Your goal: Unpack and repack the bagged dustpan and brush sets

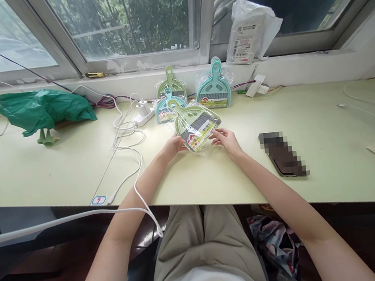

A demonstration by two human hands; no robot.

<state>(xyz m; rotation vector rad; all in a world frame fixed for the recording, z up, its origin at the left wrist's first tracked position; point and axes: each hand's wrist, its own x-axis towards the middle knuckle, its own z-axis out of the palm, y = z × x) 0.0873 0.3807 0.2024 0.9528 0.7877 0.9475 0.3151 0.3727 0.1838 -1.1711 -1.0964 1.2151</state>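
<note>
A green mini dustpan-and-brush set in a clear plastic bag (195,125) is held just above the pale green table (60,166), in front of me. My left hand (172,147) grips the bag's lower left edge with curled fingers. My right hand (226,138) pinches its right edge. Behind it, more packaged sets lean by the window sill: a teal one (163,107), a green one (170,85) and a stack of teal ones (213,87).
A white power strip with a charger (143,113) and looping white cables (125,137) lie left of the sets. A green plastic bag (43,109) sits at far left. A dark blurred phone (283,154) lies to the right. A white package (246,33) stands on the sill.
</note>
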